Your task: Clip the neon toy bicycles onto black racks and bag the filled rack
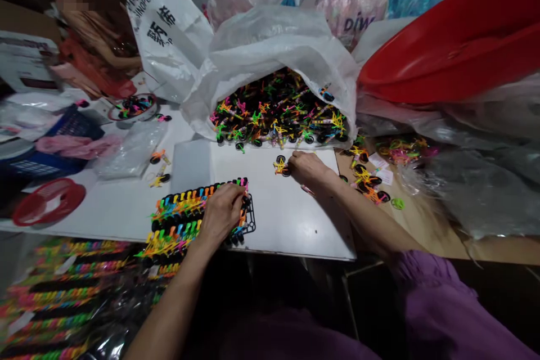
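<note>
On the white table, small colourful toy bicycles [181, 205] with black wheels stand in two packed rows on a black plastic rack [252, 216]. My left hand [223, 208] rests over the right end of these rows, its fingers curled together; what they grip is hidden. Further right, my right hand [310, 169] has its fingertips closed on the edge of a single yellow and orange toy bicycle [280, 165]. Just below that hand lies a small pinkish tube [307, 189]. Behind both hands, a large white sack [270, 28] lies open toward me, full of loose toy bicycles [278, 118].
Loose bicycles [366, 177] lie on the wooden board at right, by a green ring [397, 203]. A red basin [447, 39] juts in above. At left are a red basket [49, 201], a plastic-wrapped stack [130, 152] and a seated person [97, 50]. Packed rows [67, 292] sit below.
</note>
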Demonstrator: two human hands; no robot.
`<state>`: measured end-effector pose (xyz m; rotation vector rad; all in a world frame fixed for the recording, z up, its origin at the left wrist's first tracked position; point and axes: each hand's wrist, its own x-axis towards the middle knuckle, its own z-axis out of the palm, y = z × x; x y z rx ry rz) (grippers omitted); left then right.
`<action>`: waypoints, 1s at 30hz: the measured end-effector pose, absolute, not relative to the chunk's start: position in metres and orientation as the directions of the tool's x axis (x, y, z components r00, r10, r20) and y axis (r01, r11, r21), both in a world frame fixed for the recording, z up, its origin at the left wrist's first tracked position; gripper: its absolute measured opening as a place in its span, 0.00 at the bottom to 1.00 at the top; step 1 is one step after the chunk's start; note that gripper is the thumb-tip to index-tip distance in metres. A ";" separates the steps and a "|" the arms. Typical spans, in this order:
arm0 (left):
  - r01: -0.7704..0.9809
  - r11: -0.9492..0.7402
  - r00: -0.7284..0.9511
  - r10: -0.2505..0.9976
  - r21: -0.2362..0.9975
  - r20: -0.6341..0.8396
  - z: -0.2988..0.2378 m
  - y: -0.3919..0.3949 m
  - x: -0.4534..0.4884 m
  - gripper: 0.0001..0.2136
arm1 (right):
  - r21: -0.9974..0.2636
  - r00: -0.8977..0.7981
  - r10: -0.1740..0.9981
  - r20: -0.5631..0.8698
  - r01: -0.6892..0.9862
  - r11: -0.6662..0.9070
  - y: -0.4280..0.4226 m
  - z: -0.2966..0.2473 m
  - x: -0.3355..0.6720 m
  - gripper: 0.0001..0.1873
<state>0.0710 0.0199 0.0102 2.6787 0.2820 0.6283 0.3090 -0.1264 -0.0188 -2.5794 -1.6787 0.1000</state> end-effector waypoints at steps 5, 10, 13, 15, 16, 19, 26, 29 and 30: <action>0.114 -0.905 0.874 0.287 0.409 0.391 0.009 0.017 0.073 0.09 | -0.419 0.493 0.860 0.128 0.813 -0.404 -0.115 -0.001 0.271 0.09; 0.142 -0.920 0.848 0.303 0.365 0.436 0.026 0.010 0.060 0.11 | -0.877 0.521 0.850 0.079 0.441 -0.189 -0.129 -0.021 0.173 0.07; 0.152 -0.920 0.849 0.309 0.361 0.428 0.036 0.001 0.039 0.11 | -0.947 0.576 0.818 -0.009 0.258 -0.192 -0.133 -0.048 0.129 0.07; 0.122 -0.920 0.893 0.266 0.372 0.364 0.034 -0.007 0.024 0.10 | -0.948 0.621 0.784 0.012 0.257 -0.189 -0.129 -0.060 0.117 0.06; 0.109 -0.924 0.914 0.238 0.367 0.330 0.031 -0.012 0.018 0.10 | -0.936 0.628 0.777 0.038 0.294 -0.193 -0.127 -0.064 0.116 0.05; 0.138 -0.932 0.935 0.234 0.334 0.266 0.018 -0.023 0.009 0.11 | -0.865 0.576 0.811 0.102 0.455 -0.214 -0.125 -0.066 0.120 0.05; 0.159 -0.943 0.894 0.263 0.292 0.363 0.003 -0.028 0.014 0.09 | -0.683 0.324 0.946 0.025 0.696 -0.220 -0.122 -0.056 0.130 0.05; 0.119 -0.966 0.876 0.211 0.230 0.435 -0.002 -0.026 0.016 0.08 | -0.646 0.281 0.960 0.016 0.736 -0.204 -0.117 -0.054 0.132 0.06; 0.112 -0.968 0.873 0.203 0.223 0.443 -0.003 -0.027 0.016 0.08 | -0.665 0.272 0.962 0.036 0.725 -0.180 -0.118 -0.054 0.134 0.05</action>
